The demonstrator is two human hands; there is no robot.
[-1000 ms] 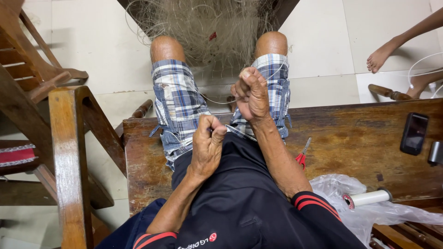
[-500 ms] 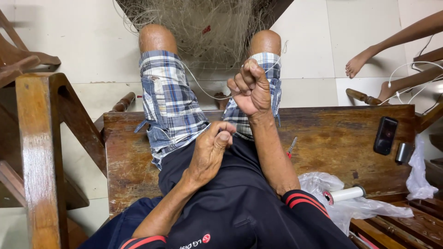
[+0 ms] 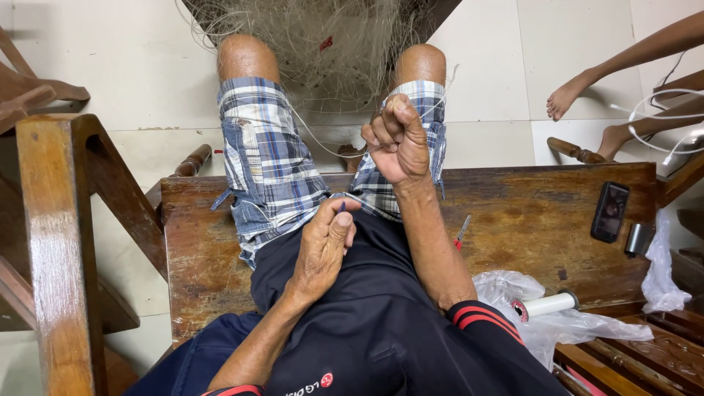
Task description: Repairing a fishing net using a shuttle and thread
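The left hand (image 3: pixel 323 246) pinches a small blue needle (image 3: pixel 342 207) over the lap, while the right hand (image 3: pixel 398 139) is a closed fist gripping thin line (image 3: pixel 315 136) from the fishing net (image 3: pixel 330 44) bunched between the knees. Right of the net, on the wooden counter (image 3: pixel 513 213), lie a black phone (image 3: pixel 610 211), a white spool (image 3: pixel 546 304) and a plastic bag (image 3: pixel 557 326).

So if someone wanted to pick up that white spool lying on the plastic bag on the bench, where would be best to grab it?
Probably around the bare white barrel of the spool, coming down from above. It lies on its side on the plastic bag, so the long sides are open. The red-marked end is half sunk in the bag, and the bench is close beneath.
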